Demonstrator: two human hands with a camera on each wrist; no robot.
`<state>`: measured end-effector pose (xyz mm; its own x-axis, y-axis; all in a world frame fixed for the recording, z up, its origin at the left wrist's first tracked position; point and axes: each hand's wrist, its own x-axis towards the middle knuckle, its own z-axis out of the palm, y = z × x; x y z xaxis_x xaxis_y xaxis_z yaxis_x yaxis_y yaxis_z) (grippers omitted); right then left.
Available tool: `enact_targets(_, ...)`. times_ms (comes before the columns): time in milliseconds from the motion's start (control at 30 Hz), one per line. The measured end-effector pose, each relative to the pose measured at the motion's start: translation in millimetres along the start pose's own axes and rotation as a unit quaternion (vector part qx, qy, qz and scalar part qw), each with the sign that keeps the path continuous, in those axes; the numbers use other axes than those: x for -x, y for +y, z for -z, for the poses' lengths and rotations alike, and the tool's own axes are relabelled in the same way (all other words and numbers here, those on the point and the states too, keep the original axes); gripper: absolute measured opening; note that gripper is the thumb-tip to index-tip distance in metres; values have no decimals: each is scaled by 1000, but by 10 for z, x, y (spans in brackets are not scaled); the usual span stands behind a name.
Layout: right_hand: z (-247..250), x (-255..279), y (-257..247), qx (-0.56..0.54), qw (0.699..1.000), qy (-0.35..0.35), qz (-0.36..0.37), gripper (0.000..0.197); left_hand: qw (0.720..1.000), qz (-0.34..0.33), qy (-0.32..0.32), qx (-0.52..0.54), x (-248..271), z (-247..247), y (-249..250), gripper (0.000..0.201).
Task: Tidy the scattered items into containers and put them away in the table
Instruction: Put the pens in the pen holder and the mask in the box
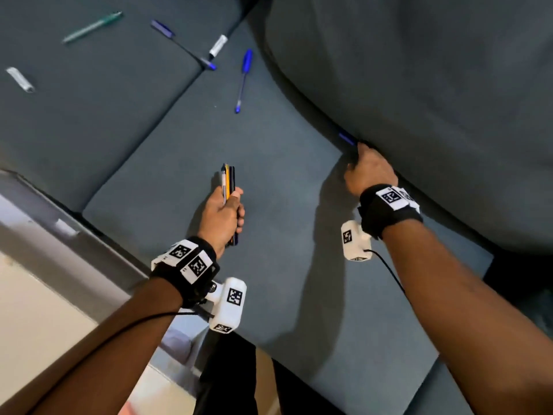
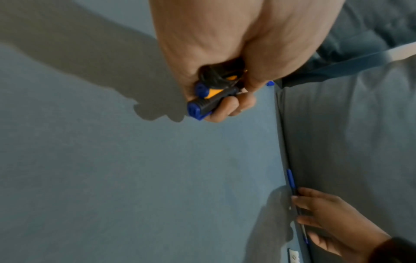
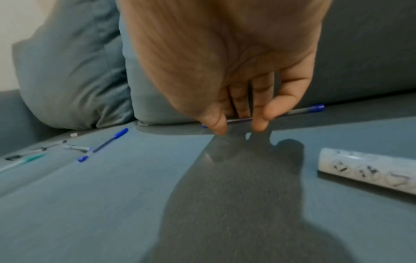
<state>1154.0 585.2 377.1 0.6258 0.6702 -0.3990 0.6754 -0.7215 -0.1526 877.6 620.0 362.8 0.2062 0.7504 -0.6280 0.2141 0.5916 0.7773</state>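
Observation:
I am over a blue-grey sofa seat (image 1: 269, 235). My left hand (image 1: 223, 211) grips a bundle of pens (image 1: 229, 178), black, yellow and clear, whose blue ends show in the left wrist view (image 2: 211, 96). My right hand (image 1: 369, 172) is at the crease under the back cushion (image 1: 419, 70), where a blue-capped pen (image 1: 346, 138) lies. Thumb and fingers (image 3: 258, 122) pinch its barrel; the capped end (image 3: 313, 108) sticks out to the side. The left wrist view shows the same pen (image 2: 291, 179) running along the crease into the right hand (image 2: 326, 218).
More pens lie loose further up the seat: a blue one (image 1: 244, 79), a dark one with a blue cap (image 1: 182, 44), a green one (image 1: 92, 26), a white marker (image 1: 218, 46) and a silvery piece (image 1: 21, 79). A white power strip (image 3: 369, 170) lies on the cushion.

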Motion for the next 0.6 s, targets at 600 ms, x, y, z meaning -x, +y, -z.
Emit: enact_targets(600,-863,939,-992,-147,950,30,275,21,993,69,26,94,-64,645,-58,18)
